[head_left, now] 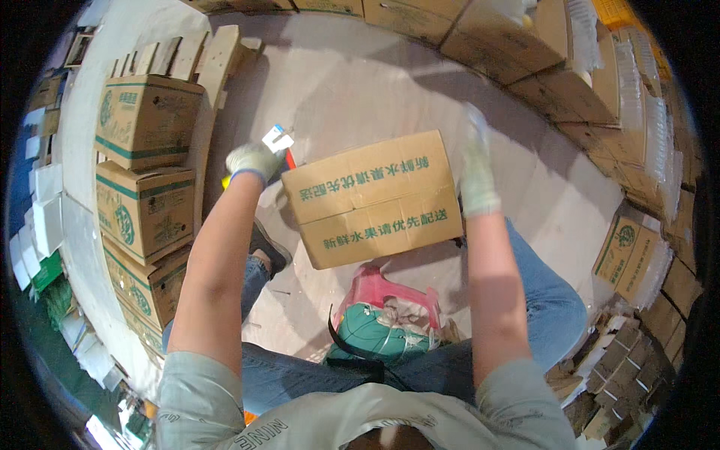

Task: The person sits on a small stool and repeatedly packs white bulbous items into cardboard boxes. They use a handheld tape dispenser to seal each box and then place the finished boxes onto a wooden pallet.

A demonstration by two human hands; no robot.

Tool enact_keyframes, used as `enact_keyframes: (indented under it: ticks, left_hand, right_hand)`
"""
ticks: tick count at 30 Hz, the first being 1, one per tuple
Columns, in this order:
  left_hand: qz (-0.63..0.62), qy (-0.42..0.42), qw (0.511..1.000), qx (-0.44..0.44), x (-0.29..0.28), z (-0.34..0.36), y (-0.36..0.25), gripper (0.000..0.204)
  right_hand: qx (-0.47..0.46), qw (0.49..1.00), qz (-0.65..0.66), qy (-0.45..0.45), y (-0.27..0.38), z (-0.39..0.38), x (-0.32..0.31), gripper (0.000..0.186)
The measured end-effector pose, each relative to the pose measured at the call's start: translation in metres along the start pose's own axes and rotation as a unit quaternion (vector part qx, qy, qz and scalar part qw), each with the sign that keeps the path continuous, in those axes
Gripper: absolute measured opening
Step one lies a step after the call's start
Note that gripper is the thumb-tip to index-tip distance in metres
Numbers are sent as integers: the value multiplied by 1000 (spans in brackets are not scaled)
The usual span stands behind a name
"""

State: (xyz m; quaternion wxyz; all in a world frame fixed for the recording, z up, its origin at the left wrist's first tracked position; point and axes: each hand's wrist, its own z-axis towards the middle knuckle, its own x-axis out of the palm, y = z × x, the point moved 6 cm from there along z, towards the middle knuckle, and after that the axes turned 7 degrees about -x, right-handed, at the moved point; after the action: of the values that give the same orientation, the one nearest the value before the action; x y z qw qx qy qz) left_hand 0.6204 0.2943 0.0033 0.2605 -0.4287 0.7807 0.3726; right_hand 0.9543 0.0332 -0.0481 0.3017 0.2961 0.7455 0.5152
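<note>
A closed brown cardboard box (375, 201) with green printing lies slightly turned in front of me, its flaps meeting along a middle seam. At its far left corner, my left hand (253, 161) in an off-white glove is closed around what looks like a tape dispenser (279, 140), with red, white and blue parts on one side and a bit of yellow on the other. My fingers cover most of it. Beside the box's right edge is my right hand (478, 169), also gloved. Its fingers are smeared by motion, and whether they hold anything cannot be made out.
Stacked cartons (146, 206) stand at the left by a wooden pallet (219, 75). More cartons (540, 45) with clear plastic liners line the far right. A pink stool (367, 285) with a green cushion (382, 330) sits between my legs. Flattened cardboard (626, 367) lies lower right.
</note>
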Motion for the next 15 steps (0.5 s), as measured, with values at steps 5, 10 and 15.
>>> enact_keyframes:
  ticks: [5,10,15]
  left_hand:
    - [208,-52,969,123,-46,-29,-91,54]
    - [156,-49,970,182,6,-67,-83,48]
    - [47,161,977,135,90,-174,-15,70]
  right_hand:
    - [249,885,326,-221,-48,-173,-20,53]
    - [96,952,183,-227,-30,-159,16,54]
    - [-146,923,-356,-17,53,-81,73,97]
